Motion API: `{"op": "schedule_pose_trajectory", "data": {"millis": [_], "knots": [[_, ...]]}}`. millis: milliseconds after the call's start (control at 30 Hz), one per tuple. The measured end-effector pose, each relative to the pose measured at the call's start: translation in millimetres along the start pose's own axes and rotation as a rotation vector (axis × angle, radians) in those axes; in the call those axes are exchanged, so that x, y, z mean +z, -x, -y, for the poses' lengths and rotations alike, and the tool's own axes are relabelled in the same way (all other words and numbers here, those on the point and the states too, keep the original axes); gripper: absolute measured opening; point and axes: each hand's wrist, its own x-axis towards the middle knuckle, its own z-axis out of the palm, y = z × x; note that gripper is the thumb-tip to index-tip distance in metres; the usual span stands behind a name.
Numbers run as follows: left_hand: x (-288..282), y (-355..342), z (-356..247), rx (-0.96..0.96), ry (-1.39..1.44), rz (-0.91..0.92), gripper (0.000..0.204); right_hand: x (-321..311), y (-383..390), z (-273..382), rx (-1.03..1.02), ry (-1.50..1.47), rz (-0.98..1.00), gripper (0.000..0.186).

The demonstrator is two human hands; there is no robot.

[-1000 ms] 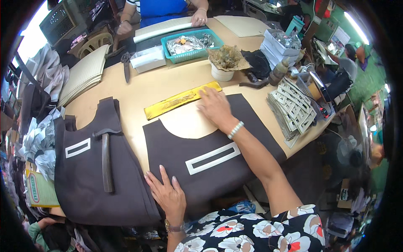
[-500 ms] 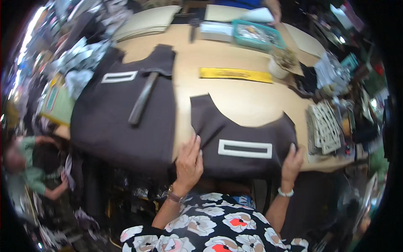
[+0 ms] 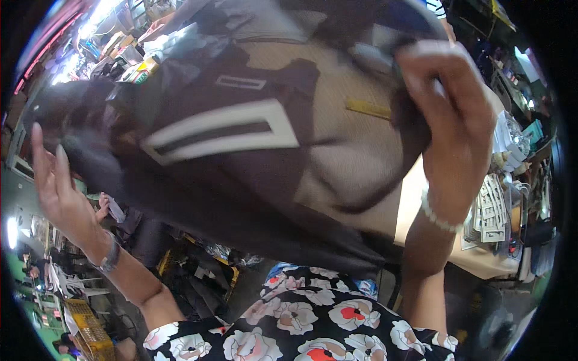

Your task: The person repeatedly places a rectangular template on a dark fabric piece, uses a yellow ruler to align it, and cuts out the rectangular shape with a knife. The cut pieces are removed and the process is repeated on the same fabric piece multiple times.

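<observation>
A dark, see-through fabric panel (image 3: 217, 204) with a curved neck opening is raised in front of me, spread between both hands. A white rectangular frame shape (image 3: 283, 123) sits on it. At the panel's left edge, my left hand (image 3: 66, 201) holds the cloth with its fingers long and nearly straight; its thumb is hidden. My right hand (image 3: 454, 99) pinches the upper right part, its fingers bent and blurred by motion. Through the cloth show a second dark panel with its own white frame, lying on the table, and a yellow strip.
The pale tabletop (image 3: 481, 260) shows at the right, where a stack of white cut-out pieces (image 3: 490, 207) lies. Piled goods and packages (image 3: 135, 63) are at the far left. A yellow crate (image 3: 90, 331) stands low on the left. Another person's hand (image 3: 103, 204) shows beyond my left wrist.
The fabric panel has come up off the table toward me. My hands have risen and moved farther apart, the left one far out to the left.
</observation>
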Motion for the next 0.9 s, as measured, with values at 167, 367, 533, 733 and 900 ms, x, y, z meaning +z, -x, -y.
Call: {"op": "schedule_pose_trajectory", "data": {"millis": [167, 367, 533, 733, 900], "knots": [[19.7, -28.5, 28.3, 0.023, 0.064, 0.062, 0.030, 20.6, -41.3, -16.3, 0.006, 0.078, 0.102, 0.026], [-35.7, -32.4, 124.7, -0.138, -0.394, 0.215, 0.044, 65.6, -1.8, 1.4, 0.044, -0.054, 0.177, 0.023], [-97.4, 81.7, 234.1, -0.438, -0.301, -0.023, 0.046, 146.6, 48.3, 14.0, 0.066, -0.398, 0.436, 0.021], [-144.3, 41.4, 207.8, -0.522, -0.279, -0.058, 0.041, 228.9, 43.9, 88.8, -0.149, -0.968, 0.531, 0.022], [-84.3, -32.4, 208.5, -0.081, -0.533, 0.099, 0.043, 224.4, 11.2, 98.6, -0.221, -0.691, 0.296, 0.026]]}}
